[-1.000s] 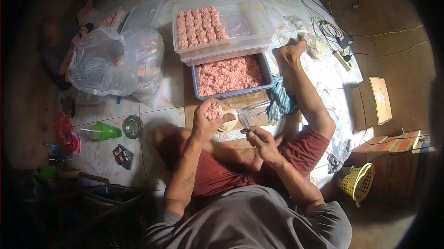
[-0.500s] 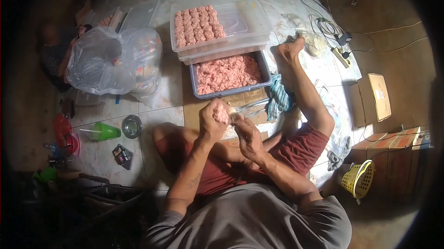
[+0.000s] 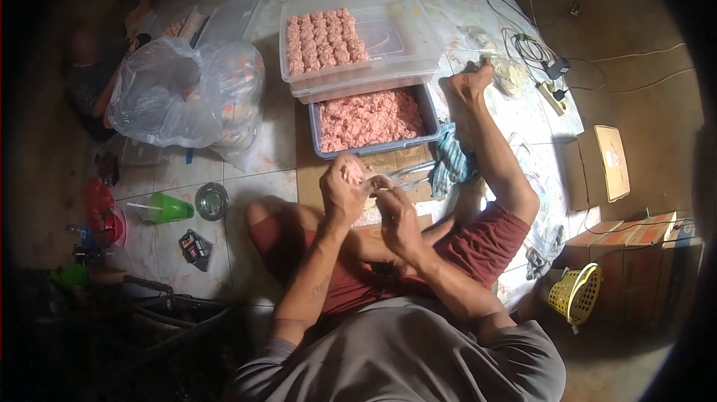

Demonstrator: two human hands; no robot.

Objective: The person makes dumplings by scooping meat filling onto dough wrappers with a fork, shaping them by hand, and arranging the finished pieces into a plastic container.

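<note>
The left grip (image 3: 343,194) holds pink mince (image 3: 352,172) beside the right grip (image 3: 399,217).

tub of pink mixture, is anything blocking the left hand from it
Nothing visible stands between the left hand and the near side of the tub except its rim. In this view, the clear box overlaps the far edge.

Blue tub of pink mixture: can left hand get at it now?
Likely yes: the left hand is by the near side of the blue tub, where the mixture lies uncovered; clear boxes seem to cover only the far end. It holds a pink lump, though.
</note>
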